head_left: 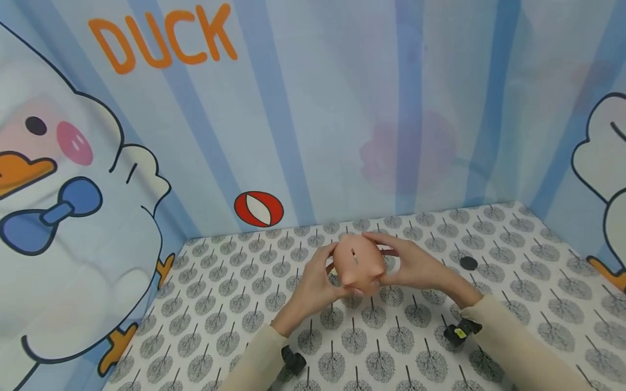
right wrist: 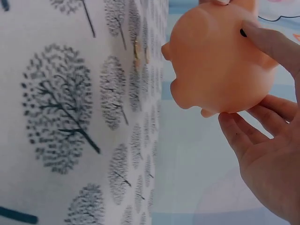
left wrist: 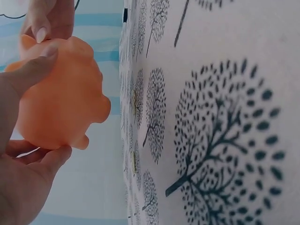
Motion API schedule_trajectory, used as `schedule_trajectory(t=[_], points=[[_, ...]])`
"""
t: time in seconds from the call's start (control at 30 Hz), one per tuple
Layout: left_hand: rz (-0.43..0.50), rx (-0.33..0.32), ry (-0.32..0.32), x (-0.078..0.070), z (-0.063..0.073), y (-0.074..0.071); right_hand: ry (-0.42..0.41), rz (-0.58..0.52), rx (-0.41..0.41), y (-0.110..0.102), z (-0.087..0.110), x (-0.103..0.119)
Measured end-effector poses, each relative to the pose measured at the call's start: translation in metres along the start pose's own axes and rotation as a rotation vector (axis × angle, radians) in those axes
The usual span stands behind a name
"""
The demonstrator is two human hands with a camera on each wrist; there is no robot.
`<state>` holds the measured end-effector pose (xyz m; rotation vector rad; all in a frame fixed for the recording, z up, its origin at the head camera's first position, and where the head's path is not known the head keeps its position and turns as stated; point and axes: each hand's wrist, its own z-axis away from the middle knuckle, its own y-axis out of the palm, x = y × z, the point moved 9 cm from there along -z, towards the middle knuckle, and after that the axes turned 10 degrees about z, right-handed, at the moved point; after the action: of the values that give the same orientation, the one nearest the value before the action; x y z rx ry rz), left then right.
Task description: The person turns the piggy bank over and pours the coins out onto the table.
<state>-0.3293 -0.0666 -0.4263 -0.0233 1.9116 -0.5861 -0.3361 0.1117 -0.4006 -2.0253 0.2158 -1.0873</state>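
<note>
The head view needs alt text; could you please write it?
A person's left hand and right hand hold an orange piggy bank above a tree-patterned cloth. A dark disc lies farther right; behind hangs a striped backdrop reading DUCK.

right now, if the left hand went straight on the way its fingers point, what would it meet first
The orange piggy bank, which the left hand holds. Past it, the right hand on its other side would probably come next, though depth is unclear.
</note>
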Motion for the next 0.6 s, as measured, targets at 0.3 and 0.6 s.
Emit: schedule_trajectory(t=[0.3,0.6], points=[[0.035,0.051,0.027,-0.001,-0.002,-0.005,0.036,-0.098,-0.036,0.008,0.003,-0.007],[0.073,0.225,0.099,-0.008,-0.005,-0.008,0.039,0.035,-0.100,0.011,0.004,0.006]])
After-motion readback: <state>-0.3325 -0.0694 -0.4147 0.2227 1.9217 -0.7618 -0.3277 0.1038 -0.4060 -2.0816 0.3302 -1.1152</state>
